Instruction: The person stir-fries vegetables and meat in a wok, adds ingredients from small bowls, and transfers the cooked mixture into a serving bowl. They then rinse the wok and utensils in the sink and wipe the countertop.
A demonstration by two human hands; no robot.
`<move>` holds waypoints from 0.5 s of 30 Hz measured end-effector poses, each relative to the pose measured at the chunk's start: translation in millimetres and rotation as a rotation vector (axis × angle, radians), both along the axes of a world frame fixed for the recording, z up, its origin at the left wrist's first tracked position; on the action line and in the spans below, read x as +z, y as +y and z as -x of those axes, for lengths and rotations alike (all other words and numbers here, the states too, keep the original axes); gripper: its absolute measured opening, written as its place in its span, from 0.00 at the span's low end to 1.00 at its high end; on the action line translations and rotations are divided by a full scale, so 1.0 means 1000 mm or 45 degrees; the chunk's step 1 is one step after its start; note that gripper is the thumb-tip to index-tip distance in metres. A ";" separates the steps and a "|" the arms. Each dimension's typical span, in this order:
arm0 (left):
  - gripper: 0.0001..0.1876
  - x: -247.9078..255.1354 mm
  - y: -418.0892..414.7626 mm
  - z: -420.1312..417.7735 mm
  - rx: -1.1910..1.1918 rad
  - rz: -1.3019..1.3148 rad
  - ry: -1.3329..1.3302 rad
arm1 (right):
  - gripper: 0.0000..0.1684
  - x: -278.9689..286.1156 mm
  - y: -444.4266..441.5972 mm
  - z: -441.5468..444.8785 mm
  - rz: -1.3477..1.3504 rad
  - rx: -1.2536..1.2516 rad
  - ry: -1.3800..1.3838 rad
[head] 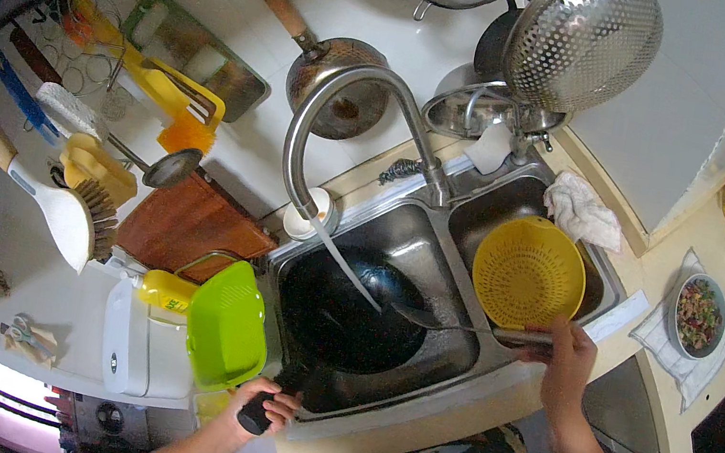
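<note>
My left hand [265, 407] is wrapped around the black handle of a dark wok [343, 336], which sits tilted in the left basin of a steel double sink [458, 342]. A stream of water [351, 270] runs from the curved steel faucet [296, 142] into the wok. In my right hand [563, 360] is the handle of a metal spatula [422, 319]; it reaches across the sink divider, with its head over the wok. Close beyond that hand, a yellow plastic colander [529, 274] rests in the right basin. My right fingers look blurred.
A green plastic basket [230, 327] and a yellow soap bottle [166, 290] stand left of the sink. A white cloth [583, 211] lies at its back right corner. Farther right is a bowl of food [697, 315]. Strainers [584, 43] and a saucepan [339, 88] hang on the wall.
</note>
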State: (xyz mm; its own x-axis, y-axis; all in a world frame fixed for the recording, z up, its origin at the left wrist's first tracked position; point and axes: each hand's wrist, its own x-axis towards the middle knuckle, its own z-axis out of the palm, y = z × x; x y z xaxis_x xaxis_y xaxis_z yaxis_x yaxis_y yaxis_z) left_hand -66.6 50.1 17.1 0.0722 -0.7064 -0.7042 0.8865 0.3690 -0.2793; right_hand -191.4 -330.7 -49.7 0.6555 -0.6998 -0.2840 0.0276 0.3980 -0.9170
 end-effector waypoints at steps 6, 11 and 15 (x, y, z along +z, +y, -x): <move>0.17 -0.074 0.003 0.018 0.009 0.323 -0.040 | 0.22 -0.042 0.009 -0.056 -0.497 -0.211 -0.130; 0.15 -0.103 -0.005 0.023 -0.002 0.349 -0.028 | 0.23 -0.077 0.023 -0.084 -0.700 -0.271 -0.068; 0.15 -0.110 0.002 0.022 0.045 0.357 -0.026 | 0.21 -0.075 0.035 -0.087 -0.789 -0.272 -0.079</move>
State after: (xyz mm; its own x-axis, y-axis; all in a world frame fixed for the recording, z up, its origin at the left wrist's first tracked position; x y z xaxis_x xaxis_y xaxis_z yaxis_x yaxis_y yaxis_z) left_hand -89.1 51.8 -92.5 0.1124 -0.8700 -0.4801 0.8809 0.3108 -0.3570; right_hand -104.1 -295.5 -125.2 0.5482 -0.5359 -0.6421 0.2104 0.8314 -0.5142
